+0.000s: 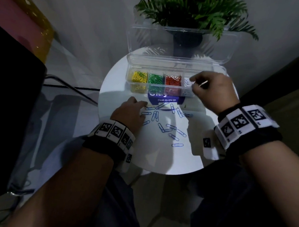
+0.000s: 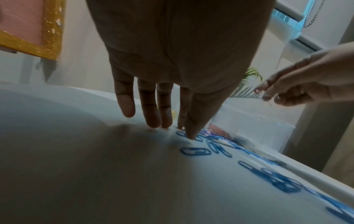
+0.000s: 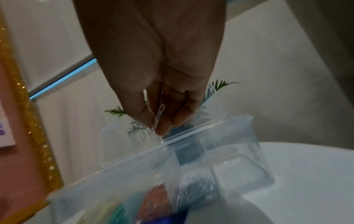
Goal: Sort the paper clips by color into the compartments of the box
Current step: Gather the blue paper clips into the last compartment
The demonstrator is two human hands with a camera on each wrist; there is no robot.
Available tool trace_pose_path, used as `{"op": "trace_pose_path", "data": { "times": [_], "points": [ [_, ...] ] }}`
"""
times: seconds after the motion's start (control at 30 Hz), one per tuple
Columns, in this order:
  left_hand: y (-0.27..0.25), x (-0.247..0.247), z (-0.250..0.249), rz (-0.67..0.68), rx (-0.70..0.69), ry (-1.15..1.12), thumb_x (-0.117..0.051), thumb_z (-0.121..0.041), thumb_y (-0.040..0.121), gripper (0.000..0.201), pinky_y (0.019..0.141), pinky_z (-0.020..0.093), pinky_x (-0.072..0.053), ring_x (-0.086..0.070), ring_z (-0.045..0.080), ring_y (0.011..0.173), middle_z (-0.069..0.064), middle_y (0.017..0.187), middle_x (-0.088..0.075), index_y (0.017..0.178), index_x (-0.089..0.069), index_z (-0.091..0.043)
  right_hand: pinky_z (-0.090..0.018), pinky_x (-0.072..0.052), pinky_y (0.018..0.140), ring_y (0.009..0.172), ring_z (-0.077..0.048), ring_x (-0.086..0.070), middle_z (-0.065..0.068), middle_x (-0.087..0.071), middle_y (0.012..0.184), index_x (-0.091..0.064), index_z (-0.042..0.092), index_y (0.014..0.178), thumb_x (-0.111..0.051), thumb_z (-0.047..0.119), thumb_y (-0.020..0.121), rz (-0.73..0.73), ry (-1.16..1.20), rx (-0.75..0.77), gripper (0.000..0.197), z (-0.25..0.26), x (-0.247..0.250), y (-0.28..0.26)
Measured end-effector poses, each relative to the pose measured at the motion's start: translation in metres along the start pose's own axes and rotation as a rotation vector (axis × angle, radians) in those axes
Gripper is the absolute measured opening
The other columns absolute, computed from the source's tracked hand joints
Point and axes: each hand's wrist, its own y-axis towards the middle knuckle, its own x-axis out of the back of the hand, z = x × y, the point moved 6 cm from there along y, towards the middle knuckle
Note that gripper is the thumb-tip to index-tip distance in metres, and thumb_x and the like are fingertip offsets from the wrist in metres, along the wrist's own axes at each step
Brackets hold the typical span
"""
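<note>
The right hand (image 3: 153, 78) pinches a single white paper clip (image 3: 160, 114) between thumb and fingers, poised above the fourth compartment (image 1: 188, 87) of the clear box (image 1: 175, 65), the one just right of the red. The risk, as I judge it: released from this height, so light a clip could bounce off a divider into the red clips (image 1: 172, 81), where a few white strays seem already to sit on top. The left hand (image 1: 127, 111) lies with fingers straight, tips pressing on a blue clip at the left edge of the loose blue clips (image 1: 164, 121) — a sliding drag there could push neighbours toward the counter (image 1: 111, 85) edge, or tangle two together.

The clips are thin wire loops, plastic-coated and small. Yellow clips (image 1: 139, 77) and green clips (image 1: 156, 80) fill the two left compartments; only blue ones remain scattered near the person, and the far-right compartment looks empty in the right wrist view.
</note>
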Motion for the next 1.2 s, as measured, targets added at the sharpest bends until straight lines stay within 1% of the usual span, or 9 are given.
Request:
{"op": "trace_pose_path", "data": {
  "times": [0.13,0.27,0.47,0.57,0.67,0.77,0.87,1.0,1.2],
  "points": [
    [0.004,-0.003,-0.003,-0.001,-0.021,0.050,-0.046,-0.026,0.091,0.036,0.093,0.040,-0.048,-0.053,0.027,0.112,0.004,0.122,-0.051,0.127,-0.054,-0.026,-0.020,-0.044,0.079,0.085,-0.020,-0.065,-0.006,-0.071,0.094,-0.069,0.014,0.102,-0.056,0.011,0.083,-0.050,-0.078,0.011,0.023,-0.002,0.016,0.019],
    [0.003,0.000,-0.003,-0.030,-0.002,0.019,-0.050,-0.025,0.089,0.030,0.090,0.042,-0.049,-0.055,0.027,0.105,0.005,0.115,-0.054,0.117,-0.060,-0.026,-0.029,-0.047,0.090,0.096,-0.026,-0.065,-0.011,-0.071,0.101,-0.069,0.011,0.103,-0.056,0.010,0.084,0.034,-0.206,0.025,0.023,-0.007,0.010,0.031],
    [-0.002,-0.003,-0.006,0.016,-0.012,0.029,-0.055,-0.030,0.087,0.031,0.090,0.041,-0.050,-0.055,0.024,0.107,0.002,0.116,-0.052,0.118,-0.056,-0.027,-0.028,-0.042,0.090,0.099,-0.025,-0.061,-0.008,-0.067,0.111,-0.069,0.015,0.103,-0.054,0.016,0.088,0.030,-0.208,0.046,0.022,-0.010,0.010,0.021],
    [-0.003,-0.004,-0.015,0.027,-0.070,0.037,-0.054,-0.029,0.089,0.041,0.097,0.040,-0.045,-0.047,0.024,0.118,0.003,0.128,-0.047,0.130,-0.048,-0.030,-0.023,-0.041,0.081,0.085,-0.019,-0.060,-0.003,-0.068,0.103,-0.071,0.019,0.095,-0.055,0.016,0.085,-0.022,-0.136,0.030,0.019,-0.013,0.018,0.002],
    [0.000,-0.005,-0.032,0.016,-0.151,0.089,-0.049,-0.029,0.093,0.045,0.099,0.041,-0.041,-0.042,0.026,0.123,0.003,0.137,-0.042,0.137,-0.043,-0.029,-0.021,-0.040,0.076,0.074,-0.014,-0.055,-0.004,-0.069,0.098,-0.071,0.016,0.093,-0.058,0.014,0.083,0.057,-0.118,0.024,0.017,-0.016,0.005,-0.022],
    [0.007,-0.007,-0.047,0.018,-0.187,0.139,-0.045,-0.033,0.094,0.046,0.099,0.042,-0.040,-0.041,0.027,0.123,0.006,0.138,-0.041,0.139,-0.040,-0.025,-0.024,-0.040,0.081,0.089,-0.026,-0.060,-0.012,-0.063,0.105,-0.069,0.013,0.104,-0.061,0.020,0.085,0.269,-0.195,-0.041,0.022,-0.031,-0.028,-0.037],
    [0.009,-0.012,-0.057,0.067,-0.210,0.213,-0.043,-0.038,0.095,0.046,0.099,0.042,-0.040,-0.041,0.027,0.122,0.007,0.135,-0.041,0.139,-0.039,-0.026,-0.038,-0.047,0.090,0.102,-0.035,-0.057,-0.017,-0.055,0.107,-0.068,0.015,0.108,-0.064,0.026,0.082,0.361,-0.235,-0.066,0.028,-0.032,-0.052,-0.048],
    [0.000,-0.018,-0.057,0.115,-0.249,0.234,-0.047,-0.042,0.093,0.047,0.099,0.039,-0.041,-0.042,0.024,0.121,0.004,0.132,-0.042,0.139,-0.040,-0.034,-0.038,-0.046,0.092,0.109,-0.032,-0.050,-0.013,-0.050,0.113,-0.065,0.021,0.112,-0.066,0.031,0.079,0.456,-0.253,-0.060,0.035,-0.025,-0.068,-0.062],
    [-0.017,-0.019,-0.046,0.133,-0.287,0.164,-0.055,-0.038,0.090,0.035,0.097,0.034,-0.039,-0.045,0.020,0.118,0.001,0.125,-0.046,0.124,-0.057,-0.031,-0.032,-0.047,0.085,0.097,-0.032,-0.059,-0.014,-0.058,0.104,-0.068,0.015,0.103,-0.061,0.012,0.080,0.344,-0.173,-0.076,0.025,-0.037,-0.058,-0.068]
  ]
}}
